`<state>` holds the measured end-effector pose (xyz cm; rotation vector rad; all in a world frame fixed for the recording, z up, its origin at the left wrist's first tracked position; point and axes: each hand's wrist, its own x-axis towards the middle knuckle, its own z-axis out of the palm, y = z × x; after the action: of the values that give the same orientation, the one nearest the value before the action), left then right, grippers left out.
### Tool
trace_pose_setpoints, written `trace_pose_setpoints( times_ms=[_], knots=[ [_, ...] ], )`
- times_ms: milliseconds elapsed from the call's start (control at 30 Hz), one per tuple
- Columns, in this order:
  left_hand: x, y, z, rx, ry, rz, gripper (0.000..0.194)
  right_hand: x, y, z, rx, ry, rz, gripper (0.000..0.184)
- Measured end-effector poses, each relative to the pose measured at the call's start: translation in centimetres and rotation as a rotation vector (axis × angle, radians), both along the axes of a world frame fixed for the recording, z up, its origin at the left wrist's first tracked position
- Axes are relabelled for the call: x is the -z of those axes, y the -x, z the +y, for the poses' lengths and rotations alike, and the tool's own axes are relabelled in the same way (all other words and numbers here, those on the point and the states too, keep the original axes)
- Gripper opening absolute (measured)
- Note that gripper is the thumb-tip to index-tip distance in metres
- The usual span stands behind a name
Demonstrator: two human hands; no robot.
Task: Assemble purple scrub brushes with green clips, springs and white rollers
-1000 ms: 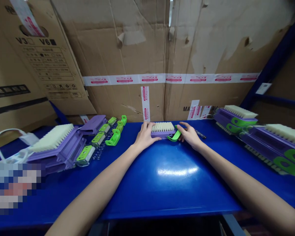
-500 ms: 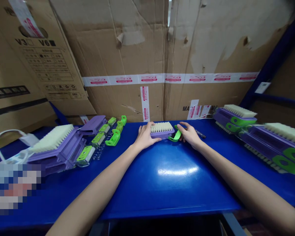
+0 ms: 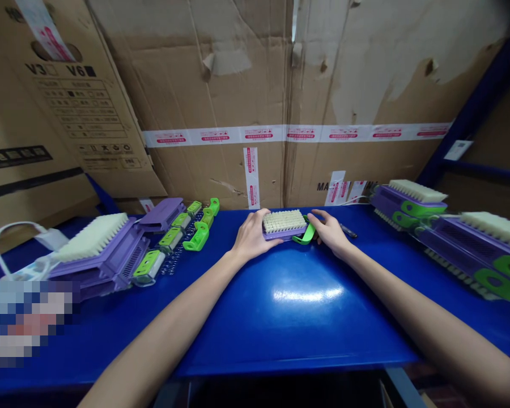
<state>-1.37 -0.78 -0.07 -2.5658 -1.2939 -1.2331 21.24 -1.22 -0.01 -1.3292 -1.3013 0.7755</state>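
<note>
Reaches forward with bare forearms angled inward. Clamps the left hand, thumb along the front, on the left end of a purple rectangular plastic brush, cream bristles up. Pinches a curved bright-green plastic bracket at the brush's right end with the right hand. Has a brown cardboard wall near beyond the fingers, a dark slim pen-like object just right of the right fingers, and glossy blue tabletop stretching broadly from fingers to near edge.

Bristles-up purple brush meets a green bracket.
</note>
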Motion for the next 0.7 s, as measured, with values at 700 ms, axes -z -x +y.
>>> trace_pose_setpoints(
  times_ms=[700],
  knots=[
    [0.37, 0.0, -0.03, 0.14, -0.077, -0.032, 0.078, 0.83, 0.18, 0.54, 0.052, -0.039, 0.123, 0.048]
  ],
)
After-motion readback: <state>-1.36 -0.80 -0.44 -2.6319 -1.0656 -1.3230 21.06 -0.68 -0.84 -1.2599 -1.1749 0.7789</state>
